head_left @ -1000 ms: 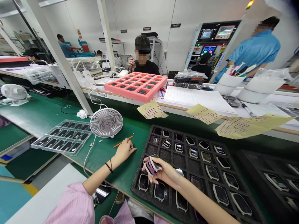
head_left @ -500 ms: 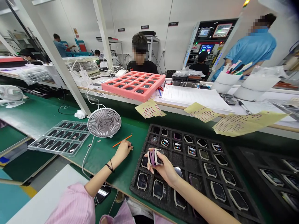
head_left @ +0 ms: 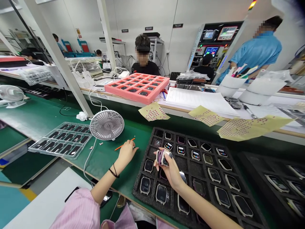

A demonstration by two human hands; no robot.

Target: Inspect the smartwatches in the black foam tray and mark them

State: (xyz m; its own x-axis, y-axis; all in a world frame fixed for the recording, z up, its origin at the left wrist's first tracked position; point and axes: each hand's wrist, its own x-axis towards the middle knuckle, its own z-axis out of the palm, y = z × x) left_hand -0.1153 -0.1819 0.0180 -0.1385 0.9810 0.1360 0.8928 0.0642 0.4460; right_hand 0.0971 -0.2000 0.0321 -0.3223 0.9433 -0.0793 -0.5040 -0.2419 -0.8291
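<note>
My right hand (head_left: 168, 165) grips a smartwatch with a purple strap (head_left: 162, 157), holding it above a black foam tray (head_left: 137, 187). The tray holds several rows of watches with light frames, such as the one at its lower left (head_left: 145, 185). My left hand (head_left: 127, 153) rests with curled fingers on the green bench mat (head_left: 105, 162), close to an orange pencil-like stick (head_left: 124, 144). A small light piece (head_left: 133, 148) shows at its fingertips. I cannot tell whether that hand holds it.
A white desk fan (head_left: 107, 124) and its cable sit left of my hands, beside a clear tray of dark pieces (head_left: 59, 141). Across the bench are a pink foam tray (head_left: 136, 88), yellow dotted sheets (head_left: 153, 112), and a co-worker (head_left: 143, 57). Another dark tray (head_left: 267, 187) lies right.
My right hand has moved up and to the right with the watch, which has turned in my fingers. My left hand has shifted only slightly.
</note>
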